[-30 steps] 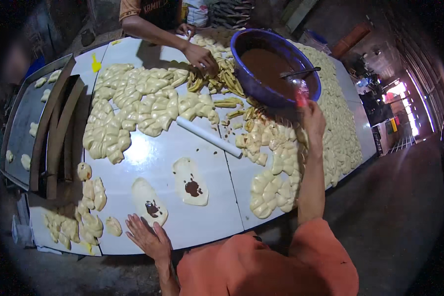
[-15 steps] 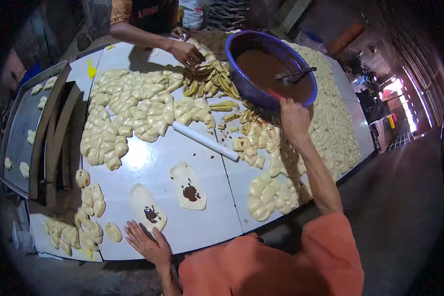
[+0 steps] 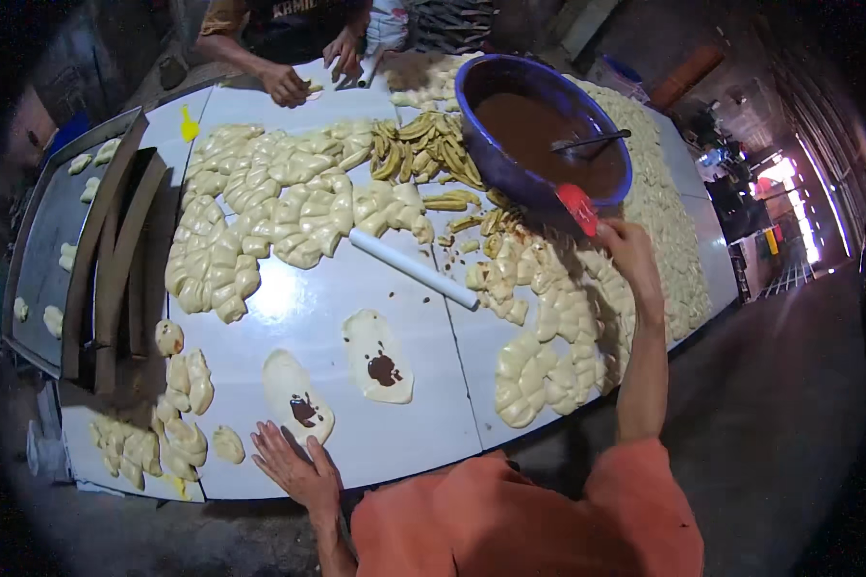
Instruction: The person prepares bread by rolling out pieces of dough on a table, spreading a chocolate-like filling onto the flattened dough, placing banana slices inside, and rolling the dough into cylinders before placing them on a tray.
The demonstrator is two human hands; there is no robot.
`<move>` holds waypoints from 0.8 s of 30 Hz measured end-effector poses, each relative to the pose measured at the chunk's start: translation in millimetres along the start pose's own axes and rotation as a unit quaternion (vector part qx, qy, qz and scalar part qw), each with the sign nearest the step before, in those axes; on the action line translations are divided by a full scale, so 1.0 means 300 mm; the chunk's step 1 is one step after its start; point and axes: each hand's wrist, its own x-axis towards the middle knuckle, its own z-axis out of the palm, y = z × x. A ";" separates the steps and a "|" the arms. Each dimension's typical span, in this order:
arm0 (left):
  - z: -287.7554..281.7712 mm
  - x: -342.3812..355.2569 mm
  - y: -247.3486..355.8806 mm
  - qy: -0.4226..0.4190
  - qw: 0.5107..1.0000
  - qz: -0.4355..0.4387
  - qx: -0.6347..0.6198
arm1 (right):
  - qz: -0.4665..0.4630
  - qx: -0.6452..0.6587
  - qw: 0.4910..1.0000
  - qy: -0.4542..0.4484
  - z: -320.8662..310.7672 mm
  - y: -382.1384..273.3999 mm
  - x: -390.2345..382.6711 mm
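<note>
My right hand [image 3: 627, 248] hides most of the red tool [image 3: 578, 207] it grips, the spoon [image 3: 587, 143] sinks out of sight in the brown filling of the bowl [image 3: 510, 173], the person across the table [image 3: 289, 298] is cut off above the forearms, and the far-right doorway is blown out.

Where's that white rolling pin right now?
The white rolling pin lies slantwise near the middle of the white table, between the heap of dough pieces on the left and the blue bowl of chocolate at upper right.
</note>
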 end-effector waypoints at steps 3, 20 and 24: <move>0.002 0.007 0.000 -0.001 1.000 -0.001 0.005 | -0.002 0.233 0.972 -0.036 0.130 0.029 -0.058; -0.009 0.001 0.008 0.017 0.999 -0.006 -0.040 | -0.022 -0.104 0.990 0.095 0.531 -0.053 -0.017; -0.032 0.014 0.026 0.034 0.995 -0.027 -0.086 | -0.033 -0.111 0.990 0.082 0.536 -0.070 -0.009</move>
